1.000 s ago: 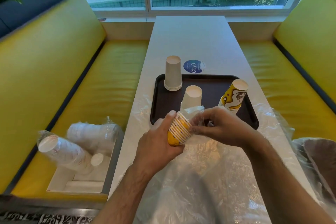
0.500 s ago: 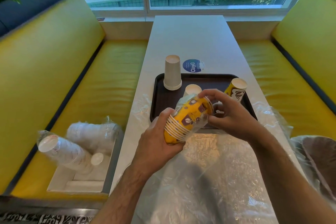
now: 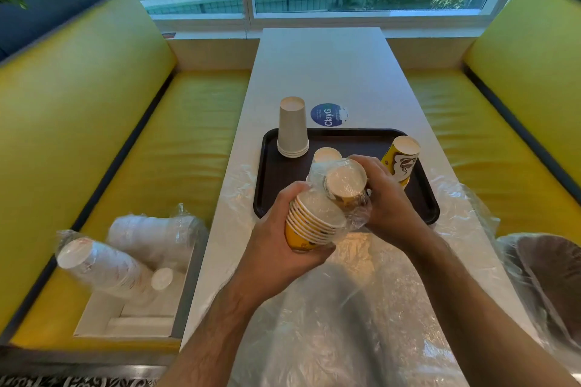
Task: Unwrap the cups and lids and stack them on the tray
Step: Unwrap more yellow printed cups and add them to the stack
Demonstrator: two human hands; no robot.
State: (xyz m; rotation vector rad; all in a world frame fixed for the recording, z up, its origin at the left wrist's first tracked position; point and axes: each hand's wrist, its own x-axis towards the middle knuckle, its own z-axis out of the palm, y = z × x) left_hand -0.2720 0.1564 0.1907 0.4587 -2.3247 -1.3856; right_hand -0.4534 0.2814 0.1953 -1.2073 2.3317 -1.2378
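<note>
My left hand (image 3: 279, 248) grips the rim end of a nested stack of yellow printed cups (image 3: 317, 217), still inside clear plastic wrap. My right hand (image 3: 385, 198) grips the stack's far end through the wrap (image 3: 355, 214), with the white cup bottom tilted up toward me. The stack hangs over the near edge of the dark brown tray (image 3: 270, 173). On the tray stand an upside-down stack of white cups (image 3: 292, 129), a second white stack (image 3: 327, 154) partly hidden behind the held cups, and a yellow printed stack (image 3: 402, 157) at the right.
Loose clear plastic (image 3: 345, 308) covers the near table. A white box (image 3: 132, 308) on the left yellow bench holds wrapped white cups (image 3: 103, 264) and wrapped lids (image 3: 154, 232). A wrapped brown item (image 3: 553, 276) lies at the right edge. A blue round sticker (image 3: 328, 115) sits beyond the tray.
The held stack has swung from lying sideways to pointing its bottom up toward me. My right hand moved from the rim-side wrap round to the stack's far end.
</note>
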